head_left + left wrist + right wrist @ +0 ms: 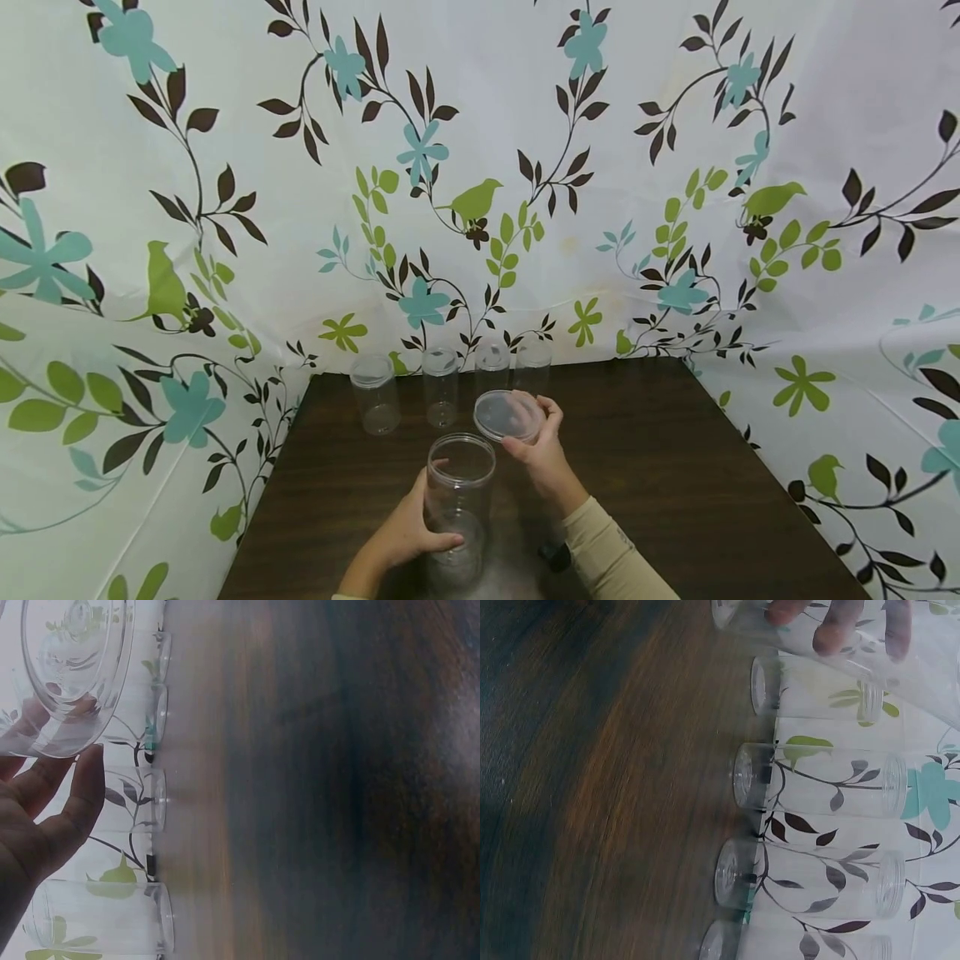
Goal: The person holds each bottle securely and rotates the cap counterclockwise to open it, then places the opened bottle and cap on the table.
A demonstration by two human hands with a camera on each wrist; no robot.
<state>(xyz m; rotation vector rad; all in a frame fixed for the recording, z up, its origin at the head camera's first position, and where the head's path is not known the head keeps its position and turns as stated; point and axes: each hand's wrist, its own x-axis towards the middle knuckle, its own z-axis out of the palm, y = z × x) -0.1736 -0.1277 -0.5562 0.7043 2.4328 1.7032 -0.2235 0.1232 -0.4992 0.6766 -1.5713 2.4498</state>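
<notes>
My left hand (408, 525) grips a clear plastic jar (460, 492) around its side, thumb across the front. The jar's mouth is uncovered and tips slightly toward the head camera. A round translucent lid (508, 416) is pinched at its edge by my right hand (547, 457), just above and to the right of the jar's rim. In the left wrist view, the fingers (86, 787) curl around the jar's lower end (79, 727), which is clear of the table. Fingertips also show through the clear jar (937, 675) in the right wrist view.
Several clear jars stand along the back of the dark wooden table (675, 483), among them a wide one (375, 400) at left and a slimmer one (441, 392). A small black object (555, 556) lies by my right sleeve (611, 550). Patterned cloth (480, 100) hangs behind and beside the table.
</notes>
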